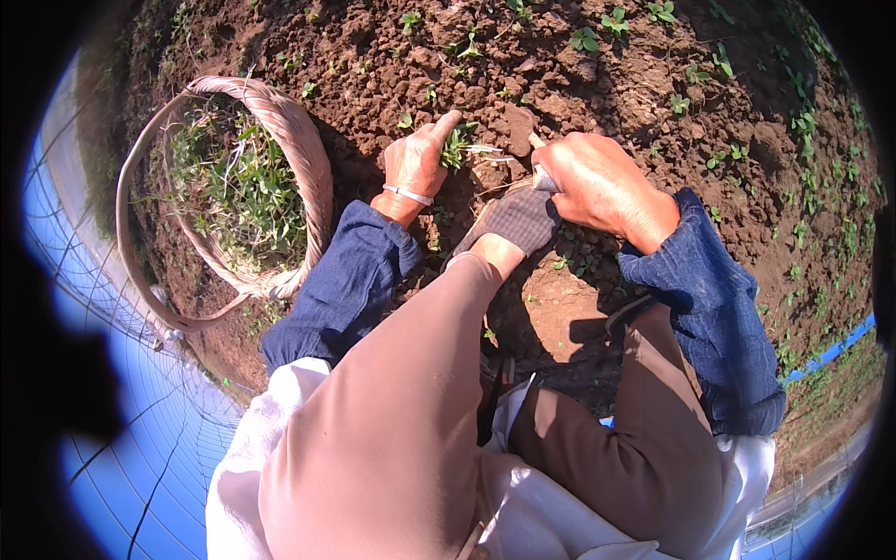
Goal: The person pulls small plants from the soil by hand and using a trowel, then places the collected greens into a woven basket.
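My left hand (413,170) is low over the soil, index finger stretched out and the other fingers curled under. Against its right side is a small green weed (455,147) with pale, root-like strands pointing right; the curled fingers appear to hold it. My right hand (602,184) is closed around a small hand tool with a pale handle (544,179), whose end shows below the fist. A flat, soil-coloured piece (518,129) lies just beyond that fist; whether it is the tool's blade is unclear. The two hands are a short gap apart.
A woven basket (308,168) with a tall hoop handle, filled with pulled weeds (238,182), stands at the left. Small seedlings (585,39) dot the clumpy brown soil (373,75). My shoe (513,221) is just below the hands. A blue strip (831,353) lies at the right.
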Motion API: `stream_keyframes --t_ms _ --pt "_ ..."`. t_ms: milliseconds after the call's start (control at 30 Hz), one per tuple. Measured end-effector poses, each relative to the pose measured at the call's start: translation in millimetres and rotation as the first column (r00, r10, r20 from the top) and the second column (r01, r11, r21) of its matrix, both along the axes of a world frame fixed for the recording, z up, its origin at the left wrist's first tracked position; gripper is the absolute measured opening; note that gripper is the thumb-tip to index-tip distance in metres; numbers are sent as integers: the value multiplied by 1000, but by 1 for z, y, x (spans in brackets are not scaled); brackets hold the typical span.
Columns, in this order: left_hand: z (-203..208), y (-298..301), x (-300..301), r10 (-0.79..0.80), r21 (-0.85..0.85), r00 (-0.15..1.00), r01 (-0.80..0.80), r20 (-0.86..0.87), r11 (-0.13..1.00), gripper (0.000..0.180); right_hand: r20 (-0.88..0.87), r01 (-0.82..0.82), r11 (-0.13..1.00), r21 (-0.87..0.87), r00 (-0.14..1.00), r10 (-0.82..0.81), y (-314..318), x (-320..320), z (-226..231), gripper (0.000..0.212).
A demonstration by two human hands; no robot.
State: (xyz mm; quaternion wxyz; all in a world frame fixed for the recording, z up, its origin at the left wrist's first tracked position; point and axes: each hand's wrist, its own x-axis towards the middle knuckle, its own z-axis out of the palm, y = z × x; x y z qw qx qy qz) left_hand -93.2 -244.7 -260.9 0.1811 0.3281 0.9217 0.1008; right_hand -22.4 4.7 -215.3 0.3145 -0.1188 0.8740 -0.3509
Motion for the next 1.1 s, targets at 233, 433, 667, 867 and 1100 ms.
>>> stream_keyframes --t_ms 233,433,667,867,1100 --pt "-10 0 -6 -92 -96 995 89 -25 991 52 -13 74 993 -94 997 -75 -18 0 -26 21" --pt "-16 -10 -3 19 120 1000 -18 -6 993 40 172 366 866 -342 930 -326 -37 16 -49 13" --pt "-5 -24 -4 373 341 664 -691 648 637 21 168 404 869 -286 914 -370 -19 11 -28 8" --pt "41 10 -31 131 86 991 -133 32 987 50 106 358 900 -249 934 -342 -3 18 16 15" --pt "-10 14 -41 -33 -236 987 -5 -155 972 22 53 352 915 -199 936 -348 5 31 29 13"
